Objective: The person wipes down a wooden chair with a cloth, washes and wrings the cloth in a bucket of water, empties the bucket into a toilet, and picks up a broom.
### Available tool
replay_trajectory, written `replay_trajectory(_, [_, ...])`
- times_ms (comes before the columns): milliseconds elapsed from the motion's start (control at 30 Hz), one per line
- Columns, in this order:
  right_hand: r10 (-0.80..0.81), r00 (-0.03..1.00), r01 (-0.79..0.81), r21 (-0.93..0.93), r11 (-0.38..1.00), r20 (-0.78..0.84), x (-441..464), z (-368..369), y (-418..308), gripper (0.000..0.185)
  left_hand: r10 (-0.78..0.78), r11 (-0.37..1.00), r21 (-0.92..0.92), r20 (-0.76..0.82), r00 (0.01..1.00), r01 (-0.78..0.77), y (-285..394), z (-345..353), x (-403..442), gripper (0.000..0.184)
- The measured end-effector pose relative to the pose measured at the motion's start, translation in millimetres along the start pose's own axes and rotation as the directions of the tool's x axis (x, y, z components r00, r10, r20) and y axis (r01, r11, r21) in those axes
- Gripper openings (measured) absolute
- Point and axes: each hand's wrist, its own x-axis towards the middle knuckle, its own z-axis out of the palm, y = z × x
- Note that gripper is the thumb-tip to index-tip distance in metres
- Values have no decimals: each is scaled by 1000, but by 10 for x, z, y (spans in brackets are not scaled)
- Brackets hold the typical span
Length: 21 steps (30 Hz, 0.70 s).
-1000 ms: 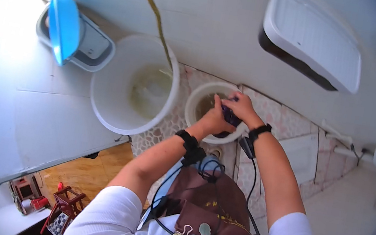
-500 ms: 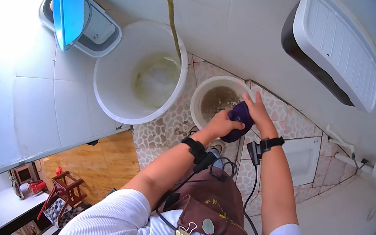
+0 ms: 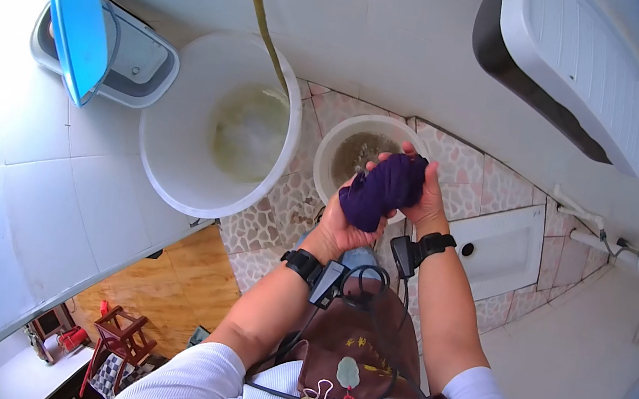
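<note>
A bunched purple cloth [image 3: 383,190] lies across both my hands, gathered into a damp-looking roll. My left hand [image 3: 342,227] is palm up beneath its near left end, fingers curled around it. My right hand [image 3: 428,204] cups the far right end, its thumb alongside the fabric. Just beyond the cloth stands a small white bucket [image 3: 325,153] holding murky brownish water [image 3: 361,154]. The cloth and hands cover part of its near right side.
Left of the bucket is a large white tub [image 3: 175,91] with cloudy water and a yellowish hose [image 3: 260,8] hanging into it. A blue basin [image 3: 75,40] leans in a grey-white tub [image 3: 145,52]. A squat toilet [image 3: 501,251] is set into the floor at right.
My hands have turned palm up, bringing the purple cloth up into fuller view from its earlier folded hold. The camera view has shifted slightly.
</note>
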Motion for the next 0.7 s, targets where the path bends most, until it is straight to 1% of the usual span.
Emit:
replay_trajectory(33, [27, 995, -37, -112, 993, -94, 21, -40, -20, 67, 12, 999, 36, 32, 999, -13, 34, -5, 27, 52])
replay_trajectory(67, [44, 982, -85, -220, 972, -186, 40, -75, -40, 60, 6, 999, 32, 27, 1000, -6, 25, -22, 17, 52])
replay_trajectory(100, [42, 980, -85, -219, 972, -194, 56, -102, -50, 60, 84, 985, 152, -18, 996, -81, 17, -36, -2, 59])
replay_trajectory(133, [69, 934, -182, -300, 937, -351, 106, 36, -83, 56, 166, 950, 274, -49, 985, -147, 21, -31, -15, 67])
replay_trajectory(167, [74, 863, -286, -362, 887, -500, 158, 149, -111, 52, 160, 952, 272, -46, 986, -142, 37, -32, -25, 67])
replay_trajectory(200, [68, 862, -284, -368, 886, -502, 216, 214, -127, 52, 175, 921, 367, -95, 980, -129, 66, -30, -34, 69])
replay_trajectory(233, [120, 837, -342, -338, 877, -534, 267, 249, -129, 53, 196, 883, 456, -143, 970, -111, 88, -12, -42, 70])
replay_trajectory(267, [175, 806, -401, -304, 864, -565, 309, 279, -126, 54, 194, 885, 452, -143, 971, -110, 116, 4, -43, 70])
replay_trajectory(300, [179, 804, -406, -303, 862, -567, 349, 309, -133, 54, 209, 827, 553, -140, 968, -99, 154, 23, -36, 65])
replay_trajectory(333, [185, 785, -459, -354, 815, -591, 408, 320, -133, 50, 225, 757, 648, -136, 965, -86, 201, 67, -29, 61])
replay_trajectory(367, [188, 767, -507, -399, 764, -614, 467, 328, -127, 47, 229, 757, 647, -138, 964, -87, 249, 110, -12, 61])
replay_trajectory(400, [192, 767, -508, -398, 764, -613, 516, 339, -122, 47, 232, 677, 734, -141, 962, -56, 296, 159, 11, 58])
replay_trajectory(433, [180, 776, -509, -432, 744, -604, 557, 330, -106, 42, 235, 589, 808, -146, 961, -21, 347, 179, 33, 55])
replay_trajectory(467, [171, 783, -512, -464, 723, -598, 588, 318, -80, 37, 235, 592, 806, -152, 960, -17, 398, 166, 56, 55])
replay_trajectory(500, [176, 780, -517, -460, 722, -601, 629, 295, -47, 37, 271, 515, 857, -172, 947, 8, 448, 150, 86, 56])
replay_trajectory(533, [119, 784, -514, -531, 673, -609, 666, 247, -5, 32, 308, 436, 899, -188, 933, 37, 488, 105, 113, 57])
replay_trajectory(567, [63, 789, -512, -597, 617, -611, 691, 192, 39, 28, 310, 442, 896, -193, 931, 39, 522, 46, 141, 57])
replay_trajectory(600, [69, 787, -517, -594, 616, -613, 714, 136, 73, 28, 340, 319, 944, -196, 920, 84, 561, -9, 171, 62])
replay_trajectory(633, [35, 797, -528, -666, 527, -604, 742, 80, 105, 24, 371, 188, 973, -196, 908, 133, 601, -87, 205, 67])
replay_trajectory(667, [3, 807, -534, -727, 431, -591, 770, 27, 158, 21, 374, 190, 972, -203, 905, 140, 627, -176, 226, 67])
replay_trajectory(700, [8, 806, -535, -724, 436, -592, 793, -23, 223, 21, 409, 125, 978, -205, 889, 168, 646, -262, 252, 72])
